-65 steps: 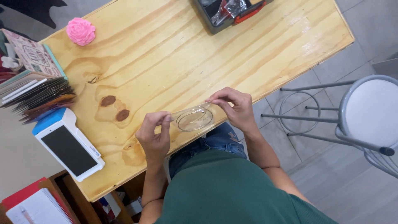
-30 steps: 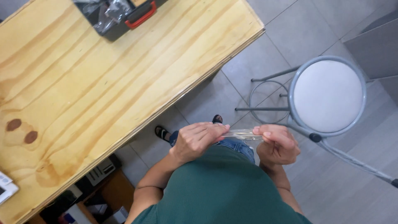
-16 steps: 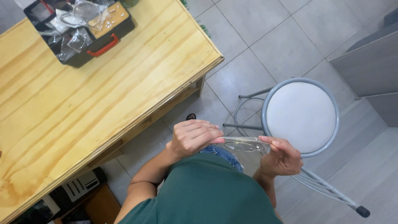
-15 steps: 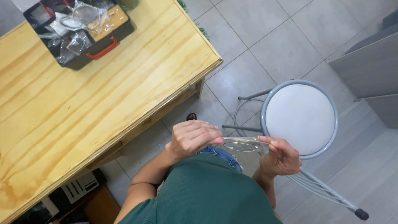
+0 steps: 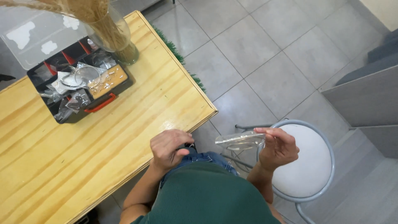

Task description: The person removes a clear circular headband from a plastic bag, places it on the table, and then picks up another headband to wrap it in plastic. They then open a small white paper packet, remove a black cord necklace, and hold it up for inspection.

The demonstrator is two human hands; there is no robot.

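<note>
My right hand (image 5: 277, 146) holds a small clear plastic bag (image 5: 240, 140) by its right end, out over the floor beside the table. The bag lies flat and nearly level, with something thin inside that I cannot make out. My left hand (image 5: 169, 148) has let go of the bag and hovers at the edge of the wooden table (image 5: 124, 124), fingers loosely curled and holding nothing.
A black organiser case (image 5: 78, 89) with a red latch and an open clear lid sits at the table's far side, full of small bagged parts. A glass vase (image 5: 112, 37) of dried stalks stands behind it. A round white stool (image 5: 309, 166) is under my right hand.
The view has swung further right and the table has shifted left. My left hand has released the bag and moved left toward the table edge; only my right hand holds it now.
</note>
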